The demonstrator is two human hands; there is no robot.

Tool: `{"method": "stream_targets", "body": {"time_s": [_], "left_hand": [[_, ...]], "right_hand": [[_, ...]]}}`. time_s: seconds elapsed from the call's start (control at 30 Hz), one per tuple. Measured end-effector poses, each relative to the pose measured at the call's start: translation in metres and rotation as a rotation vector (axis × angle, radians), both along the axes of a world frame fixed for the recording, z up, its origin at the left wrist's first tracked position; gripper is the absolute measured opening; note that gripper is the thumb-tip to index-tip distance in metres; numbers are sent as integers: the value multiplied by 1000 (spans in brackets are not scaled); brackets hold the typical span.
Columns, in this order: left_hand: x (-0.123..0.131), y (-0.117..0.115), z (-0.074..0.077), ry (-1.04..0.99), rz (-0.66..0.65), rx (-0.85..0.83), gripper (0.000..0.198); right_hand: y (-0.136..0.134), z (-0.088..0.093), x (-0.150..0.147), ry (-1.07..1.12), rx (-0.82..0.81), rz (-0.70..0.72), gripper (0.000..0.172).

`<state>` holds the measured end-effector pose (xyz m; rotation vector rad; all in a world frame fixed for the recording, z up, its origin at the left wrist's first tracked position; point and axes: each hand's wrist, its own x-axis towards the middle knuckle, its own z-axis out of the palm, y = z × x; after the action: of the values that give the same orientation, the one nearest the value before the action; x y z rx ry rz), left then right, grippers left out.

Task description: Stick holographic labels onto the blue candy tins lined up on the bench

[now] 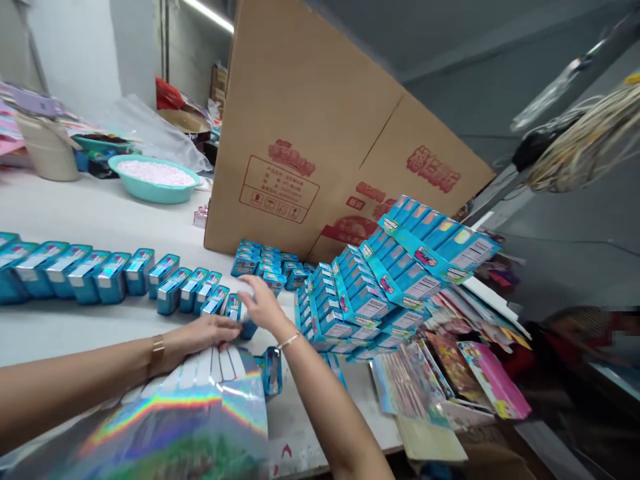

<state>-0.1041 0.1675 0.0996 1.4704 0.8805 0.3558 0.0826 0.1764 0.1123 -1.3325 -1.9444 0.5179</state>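
My left hand (pixel 213 335) is closed at the top edge of a shiny rainbow sticker sheet (pixel 200 413), its thumb and fingers bent together. White blank strips show on the sheet near that hand. My right hand (pixel 264 305) curls its fingers around a small blue tin (pixel 249 328) right beside my left fingertips; the fingers partly cover the tin. From there a row of matching blue tins (pixel 113 277) with silvery labels runs off to the left. Another blue tin (pixel 273 371) stands under my right forearm.
A large cardboard box (pixel 310 87) rises behind the tins. Stacked blue display cartons (pixel 370 287) stand to the right, with more tins (pixel 260 260) at the box's foot. Sticker stacks (pixel 405 380) lie on the right edge. A turquoise basin (pixel 160 193) sits back left.
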Motion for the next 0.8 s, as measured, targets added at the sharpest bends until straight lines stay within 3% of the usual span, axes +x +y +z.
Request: {"method": "stream_targets", "body": {"time_s": [0.07,0.17,0.23,0.3,0.4,0.5,0.57,0.7,0.8], "left_hand": [[-9,-5,24,-8,1,78,56],[-23,-17,56,-19,-17,255,56],[-29,-27,66,-9,-10,350,51],[-31,-36,68,23,-6,400,46],[-29,-45,68,56,-122,383,38],[-29,-50,70,42,-275,260,48],[-30,-51,72,0,-303,198,49],[-31,-55,71,-94,-316,159,48],[-28,-58,69,-125,-317,103,44]], "right_hand": [[-27,16,7,175,-25,-13,29],[-74,35,11,420,-221,135,35],[-102,41,7,480,-335,195,43],[-123,42,-1,507,-343,150,45],[-144,41,-14,475,-223,10,33],[-157,42,-22,360,-70,-92,16],[-165,42,-25,232,108,-115,8],[-176,37,-25,-60,494,-130,21],[-179,34,-23,-184,661,-146,30]]}}
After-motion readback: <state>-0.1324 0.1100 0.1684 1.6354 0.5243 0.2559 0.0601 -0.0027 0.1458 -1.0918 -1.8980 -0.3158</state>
